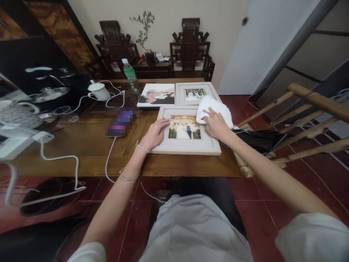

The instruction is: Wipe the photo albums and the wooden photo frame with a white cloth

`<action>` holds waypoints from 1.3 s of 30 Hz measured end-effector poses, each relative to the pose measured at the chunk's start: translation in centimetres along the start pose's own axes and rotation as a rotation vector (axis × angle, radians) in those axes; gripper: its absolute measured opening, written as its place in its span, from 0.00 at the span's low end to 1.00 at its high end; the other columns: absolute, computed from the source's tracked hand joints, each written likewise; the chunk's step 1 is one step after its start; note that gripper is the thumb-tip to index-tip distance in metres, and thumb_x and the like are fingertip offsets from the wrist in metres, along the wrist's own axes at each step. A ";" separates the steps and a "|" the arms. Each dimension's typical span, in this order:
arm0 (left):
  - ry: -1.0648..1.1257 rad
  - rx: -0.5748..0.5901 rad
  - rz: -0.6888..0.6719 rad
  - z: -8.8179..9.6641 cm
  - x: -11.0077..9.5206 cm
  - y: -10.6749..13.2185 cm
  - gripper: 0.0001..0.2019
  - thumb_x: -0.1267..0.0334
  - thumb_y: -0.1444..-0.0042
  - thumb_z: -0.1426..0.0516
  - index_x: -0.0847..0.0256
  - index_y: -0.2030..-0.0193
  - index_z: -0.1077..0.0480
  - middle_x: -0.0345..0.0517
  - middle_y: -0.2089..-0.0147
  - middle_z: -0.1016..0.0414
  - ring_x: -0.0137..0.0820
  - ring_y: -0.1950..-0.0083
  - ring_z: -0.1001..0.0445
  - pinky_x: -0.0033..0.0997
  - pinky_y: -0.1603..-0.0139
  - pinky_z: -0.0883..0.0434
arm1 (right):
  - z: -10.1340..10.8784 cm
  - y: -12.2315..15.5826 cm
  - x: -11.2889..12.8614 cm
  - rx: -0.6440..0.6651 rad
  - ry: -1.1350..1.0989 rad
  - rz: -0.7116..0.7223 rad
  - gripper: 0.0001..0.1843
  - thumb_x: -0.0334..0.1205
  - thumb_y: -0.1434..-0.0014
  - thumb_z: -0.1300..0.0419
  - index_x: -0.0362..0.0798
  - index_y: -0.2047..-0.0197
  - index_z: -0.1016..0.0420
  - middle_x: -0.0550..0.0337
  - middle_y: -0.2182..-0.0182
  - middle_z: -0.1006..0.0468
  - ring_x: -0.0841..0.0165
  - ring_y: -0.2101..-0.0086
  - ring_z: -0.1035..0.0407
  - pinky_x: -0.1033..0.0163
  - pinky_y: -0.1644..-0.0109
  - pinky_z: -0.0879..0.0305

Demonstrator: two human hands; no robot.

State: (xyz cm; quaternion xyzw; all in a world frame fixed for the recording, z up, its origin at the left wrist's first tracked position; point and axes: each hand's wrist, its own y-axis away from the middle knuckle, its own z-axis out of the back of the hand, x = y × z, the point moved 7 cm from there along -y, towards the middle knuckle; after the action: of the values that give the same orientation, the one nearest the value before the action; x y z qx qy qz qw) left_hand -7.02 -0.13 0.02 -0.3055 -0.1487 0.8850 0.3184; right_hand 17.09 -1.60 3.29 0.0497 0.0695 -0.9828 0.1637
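A light-framed wedding photo, a picture frame (188,147), lies flat near the table's front edge. My left hand (156,134) rests on its left border, fingers stretched over the mat; the thumb is hard to make out. In my right hand (216,125) is a folded white fluffy cloth (214,107), gripped over the frame's upper right corner. That cloth hides the corner and part of the mat. Just behind lies a second picture frame (180,92) with a smaller wedding photo. Beside it on the left is a white photo album or stack of prints (156,102), its picture partly blurred.
On the wooden table (87,140), a phone (120,123) trails a white cable. Farther back stand a green-labelled bottle (131,75) and a lidded white cup (98,91). A power strip (25,140) sits far left. A wooden chair (313,120) borders the right side.
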 end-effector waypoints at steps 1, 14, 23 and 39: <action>0.004 0.004 0.000 0.0 0.0 0.0 0.20 0.71 0.39 0.51 0.60 0.44 0.25 0.51 0.38 0.25 0.42 0.32 0.32 0.53 0.29 0.38 | 0.2 0.1 0.4 0.004 -0.002 0.003 0.28 0.22 0.44 0.52 0.39 0.43 0.24 0.44 0.30 0.41 0.45 0.30 0.54 0.31 0.38 0.44; -0.040 0.038 0.029 -0.1 -0.9 -0.3 0.20 0.65 0.37 0.52 0.63 0.43 0.26 0.54 0.37 0.26 0.44 0.33 0.31 0.50 0.29 0.38 | 4.0 -5.9 10.7 -0.131 -0.017 0.365 0.23 0.23 0.38 0.51 0.41 0.44 0.25 0.48 0.27 0.47 0.50 0.29 0.55 0.37 0.30 0.55; -0.041 0.024 0.062 0.1 -0.8 -0.2 0.20 0.64 0.35 0.52 0.62 0.43 0.25 0.52 0.35 0.28 0.42 0.32 0.32 0.46 0.29 0.37 | 1.1 -10.4 12.2 -0.003 0.056 0.338 0.23 0.27 0.32 0.56 0.41 0.43 0.25 0.46 0.31 0.39 0.53 0.31 0.51 0.40 0.31 0.52; -0.127 0.054 0.115 -0.7 0.2 0.2 0.25 0.62 0.34 0.53 0.71 0.34 0.36 0.63 0.27 0.42 0.45 0.26 0.44 0.52 0.25 0.46 | 2.8 -2.7 -0.1 0.148 0.315 0.072 0.23 0.22 0.40 0.53 0.38 0.49 0.21 0.38 0.53 0.20 0.55 0.55 0.25 0.55 0.53 0.38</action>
State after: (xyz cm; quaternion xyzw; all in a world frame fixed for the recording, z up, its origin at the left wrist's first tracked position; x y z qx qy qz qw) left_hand -6.76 -0.10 -0.66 -0.2480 -0.1267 0.9231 0.2651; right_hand 16.13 0.53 6.35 0.2174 0.0200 -0.9588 0.1817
